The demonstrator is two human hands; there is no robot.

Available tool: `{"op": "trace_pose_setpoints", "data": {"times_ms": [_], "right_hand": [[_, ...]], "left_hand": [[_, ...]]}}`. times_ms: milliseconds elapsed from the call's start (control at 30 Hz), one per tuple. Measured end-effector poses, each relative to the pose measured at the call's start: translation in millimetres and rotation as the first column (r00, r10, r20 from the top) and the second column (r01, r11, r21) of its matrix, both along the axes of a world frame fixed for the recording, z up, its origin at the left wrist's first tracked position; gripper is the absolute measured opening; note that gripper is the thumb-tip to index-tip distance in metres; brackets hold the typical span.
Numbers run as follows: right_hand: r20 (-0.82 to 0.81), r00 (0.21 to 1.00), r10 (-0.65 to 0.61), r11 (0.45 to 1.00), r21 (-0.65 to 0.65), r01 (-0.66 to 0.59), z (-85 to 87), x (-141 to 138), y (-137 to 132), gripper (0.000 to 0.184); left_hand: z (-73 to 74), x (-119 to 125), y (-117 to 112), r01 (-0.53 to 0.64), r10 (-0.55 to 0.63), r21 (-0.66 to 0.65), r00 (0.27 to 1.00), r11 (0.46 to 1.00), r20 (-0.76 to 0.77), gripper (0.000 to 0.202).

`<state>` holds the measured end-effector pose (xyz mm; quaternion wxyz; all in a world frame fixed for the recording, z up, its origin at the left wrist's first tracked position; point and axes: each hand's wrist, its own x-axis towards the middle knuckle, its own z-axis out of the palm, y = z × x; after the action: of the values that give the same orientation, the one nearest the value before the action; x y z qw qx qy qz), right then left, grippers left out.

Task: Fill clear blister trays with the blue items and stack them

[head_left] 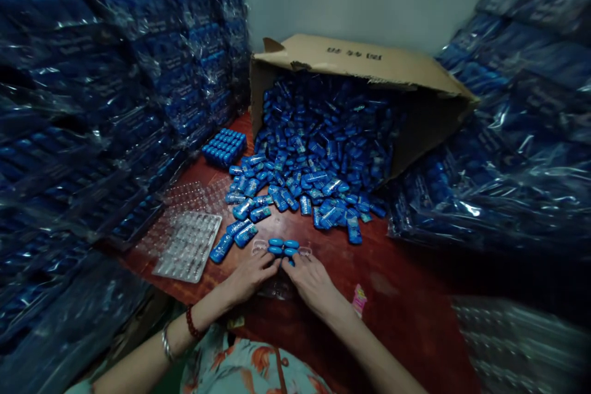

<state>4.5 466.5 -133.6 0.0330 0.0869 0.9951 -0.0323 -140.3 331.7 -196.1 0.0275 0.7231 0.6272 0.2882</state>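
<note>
In front of me a clear plastic tray (278, 289) lies on the table, with several small blue capsule-shaped pieces (283, 247) set in its upper middle. My left hand (253, 273) is at the tray's left side, fingers curled and thumb pointing inward; what it grips, if anything, is hidden. From the right, my right hand (310, 278) closes its thumb and fingers about another blue piece (290, 263) just below the set ones. The two thumbs are close together over the tray.
A tipped cardboard box (360, 61) spills a heap of blue pieces (318, 160) onto the red table (397, 301). Stacked clear trays (189, 246) and a filled blue block (225, 148) are left. Plastic-wrapped blue packs (152, 43) rise at both sides. A pink wrapper (359, 300) lies right.
</note>
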Motion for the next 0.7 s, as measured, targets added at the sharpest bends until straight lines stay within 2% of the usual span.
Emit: {"op": "trace_pose_setpoints", "data": {"times_ms": [133,233,300,333,400,467,533,600,667,700], "right_hand": [[-0.131,0.991,-0.038,0.991,0.119,0.054,-17.5,9.8,-5.4,0.034],[-0.289,0.957,-0.026,0.986,0.150,0.072,-23.1,16.9,7.0,0.038],[-0.346,0.931,-0.114,0.982,0.102,0.158,-18.1,7.3,25.3,0.038],[-0.343,0.920,-0.187,0.974,0.060,0.220,-14.0,-3.5,36.4,0.037],[-0.278,0.900,-0.336,0.940,-0.036,0.340,-6.7,-34.8,58.5,0.035],[-0.181,0.905,-0.385,0.922,-0.118,0.369,-4.5,-70.0,76.3,0.033],[-0.124,0.911,-0.393,0.914,-0.163,0.372,-8.1,-97.3,87.6,0.033],[-0.130,0.909,-0.397,0.909,-0.193,0.369,-15.1,-109.4,93.6,0.030],[-0.164,0.902,-0.400,0.905,-0.223,0.361,-22.9,-105.5,96.8,0.028],[-0.189,0.892,-0.411,0.898,-0.254,0.360,-26.6,-98.6,97.6,0.030]], "left_hand": [[-2.5,0.5,-3.0,-0.158,0.165,0.115,0.984,0.981,-0.060,0.036],[1.8,-11.8,3.5,-0.334,0.326,0.131,0.942,0.933,0.080,0.034],[12.9,-25.9,19.5,-0.447,0.430,0.080,0.887,0.891,0.169,0.031],[20.0,-33.7,31.0,-0.503,0.493,0.029,0.855,0.864,0.160,0.030],[33.6,-47.9,58.3,-0.583,0.588,-0.135,0.809,0.801,0.002,0.025],[42.6,-57.5,85.2,-0.611,0.579,-0.291,0.791,0.736,-0.197,0.022],[45.9,-62.0,104.7,-0.603,0.531,-0.365,0.798,0.710,-0.286,0.020],[45.0,-64.3,114.1,-0.585,0.509,-0.371,0.811,0.721,-0.289,0.020],[41.9,-66.4,115.6,-0.570,0.494,-0.359,0.821,0.739,-0.285,0.033],[39.9,-67.5,115.2,-0.549,0.479,-0.336,0.834,0.765,-0.273,0.043]]}}
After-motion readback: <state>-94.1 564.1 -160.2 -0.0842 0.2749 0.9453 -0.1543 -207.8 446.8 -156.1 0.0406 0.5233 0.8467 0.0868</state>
